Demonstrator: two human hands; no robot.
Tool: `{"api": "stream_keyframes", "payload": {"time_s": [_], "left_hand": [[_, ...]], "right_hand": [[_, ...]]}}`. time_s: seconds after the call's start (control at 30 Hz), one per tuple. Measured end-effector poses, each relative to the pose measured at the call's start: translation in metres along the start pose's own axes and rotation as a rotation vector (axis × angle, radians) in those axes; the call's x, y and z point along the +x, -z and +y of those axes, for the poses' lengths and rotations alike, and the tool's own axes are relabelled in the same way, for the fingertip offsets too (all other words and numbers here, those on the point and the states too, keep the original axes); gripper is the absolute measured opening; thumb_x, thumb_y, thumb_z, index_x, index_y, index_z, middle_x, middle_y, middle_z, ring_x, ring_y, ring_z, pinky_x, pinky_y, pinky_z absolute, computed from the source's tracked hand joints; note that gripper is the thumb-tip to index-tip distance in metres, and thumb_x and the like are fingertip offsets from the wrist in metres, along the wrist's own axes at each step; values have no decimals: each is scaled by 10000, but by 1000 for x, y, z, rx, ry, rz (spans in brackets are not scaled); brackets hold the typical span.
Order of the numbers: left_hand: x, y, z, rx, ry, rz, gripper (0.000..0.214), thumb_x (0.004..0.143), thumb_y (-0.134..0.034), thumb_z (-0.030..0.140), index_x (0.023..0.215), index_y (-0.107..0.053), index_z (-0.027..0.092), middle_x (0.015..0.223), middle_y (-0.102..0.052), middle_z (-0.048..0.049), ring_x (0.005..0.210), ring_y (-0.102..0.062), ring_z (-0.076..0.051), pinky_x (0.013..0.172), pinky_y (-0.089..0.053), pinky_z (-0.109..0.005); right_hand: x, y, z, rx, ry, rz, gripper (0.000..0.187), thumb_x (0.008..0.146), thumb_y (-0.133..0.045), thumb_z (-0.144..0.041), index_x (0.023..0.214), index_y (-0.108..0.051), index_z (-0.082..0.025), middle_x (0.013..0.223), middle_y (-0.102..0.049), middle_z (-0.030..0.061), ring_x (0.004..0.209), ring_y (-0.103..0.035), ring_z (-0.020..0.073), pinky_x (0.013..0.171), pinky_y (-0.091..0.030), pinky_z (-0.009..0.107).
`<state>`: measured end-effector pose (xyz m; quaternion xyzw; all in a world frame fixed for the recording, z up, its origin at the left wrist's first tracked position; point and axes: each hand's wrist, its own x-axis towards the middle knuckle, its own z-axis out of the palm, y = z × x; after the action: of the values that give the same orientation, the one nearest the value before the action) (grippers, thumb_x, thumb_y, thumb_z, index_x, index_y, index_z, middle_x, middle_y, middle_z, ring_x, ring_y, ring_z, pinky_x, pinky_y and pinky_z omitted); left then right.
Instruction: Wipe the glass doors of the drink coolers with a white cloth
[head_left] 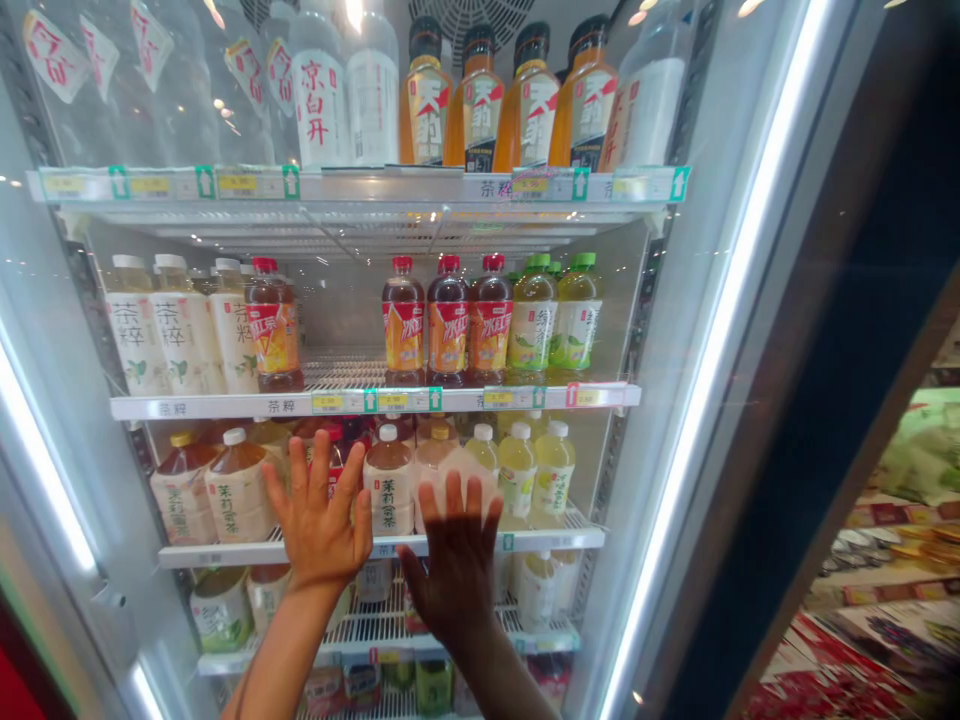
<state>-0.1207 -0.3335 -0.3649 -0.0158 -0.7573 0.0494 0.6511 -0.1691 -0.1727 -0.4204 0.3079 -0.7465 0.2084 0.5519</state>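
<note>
My left hand point(319, 525) lies flat against the glass of a drinks fridge, fingers spread upward, holding nothing. It is over the third shelf point(225, 552), in front of tea bottles with white caps point(238, 490). To its right my right hand point(457, 570) is also raised with fingers spread. It looks dark and partly see-through at the fingertips, as if behind or mirrored in the glass. It is level with a white-capped bottle point(390, 485) and pale yellow bottles point(517, 470).
The fridge holds several shelves of bottles: orange ones point(525, 100) at the top, red-capped dark ones point(448, 320) and green-capped ones point(577, 315) below. A lit door frame point(712, 360) runs down the right. Shop goods point(892, 560) lie at the far right.
</note>
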Motion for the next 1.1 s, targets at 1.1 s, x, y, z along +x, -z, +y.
{"api": "stream_keyframes", "payload": {"time_s": [1.1], "left_hand": [[-78,46,-93,23,-18,-198,829,912,-652,256,1583,-198,431,1717,-47,-49,1593,3,-337,1245,7,-684]], "right_hand": [[-31,-45,-67,-58,-74,-13,750,1011,-424,-398,1643,-89,-174,1721,-29,139,1588,-14,377,1241,-67,699]]}}
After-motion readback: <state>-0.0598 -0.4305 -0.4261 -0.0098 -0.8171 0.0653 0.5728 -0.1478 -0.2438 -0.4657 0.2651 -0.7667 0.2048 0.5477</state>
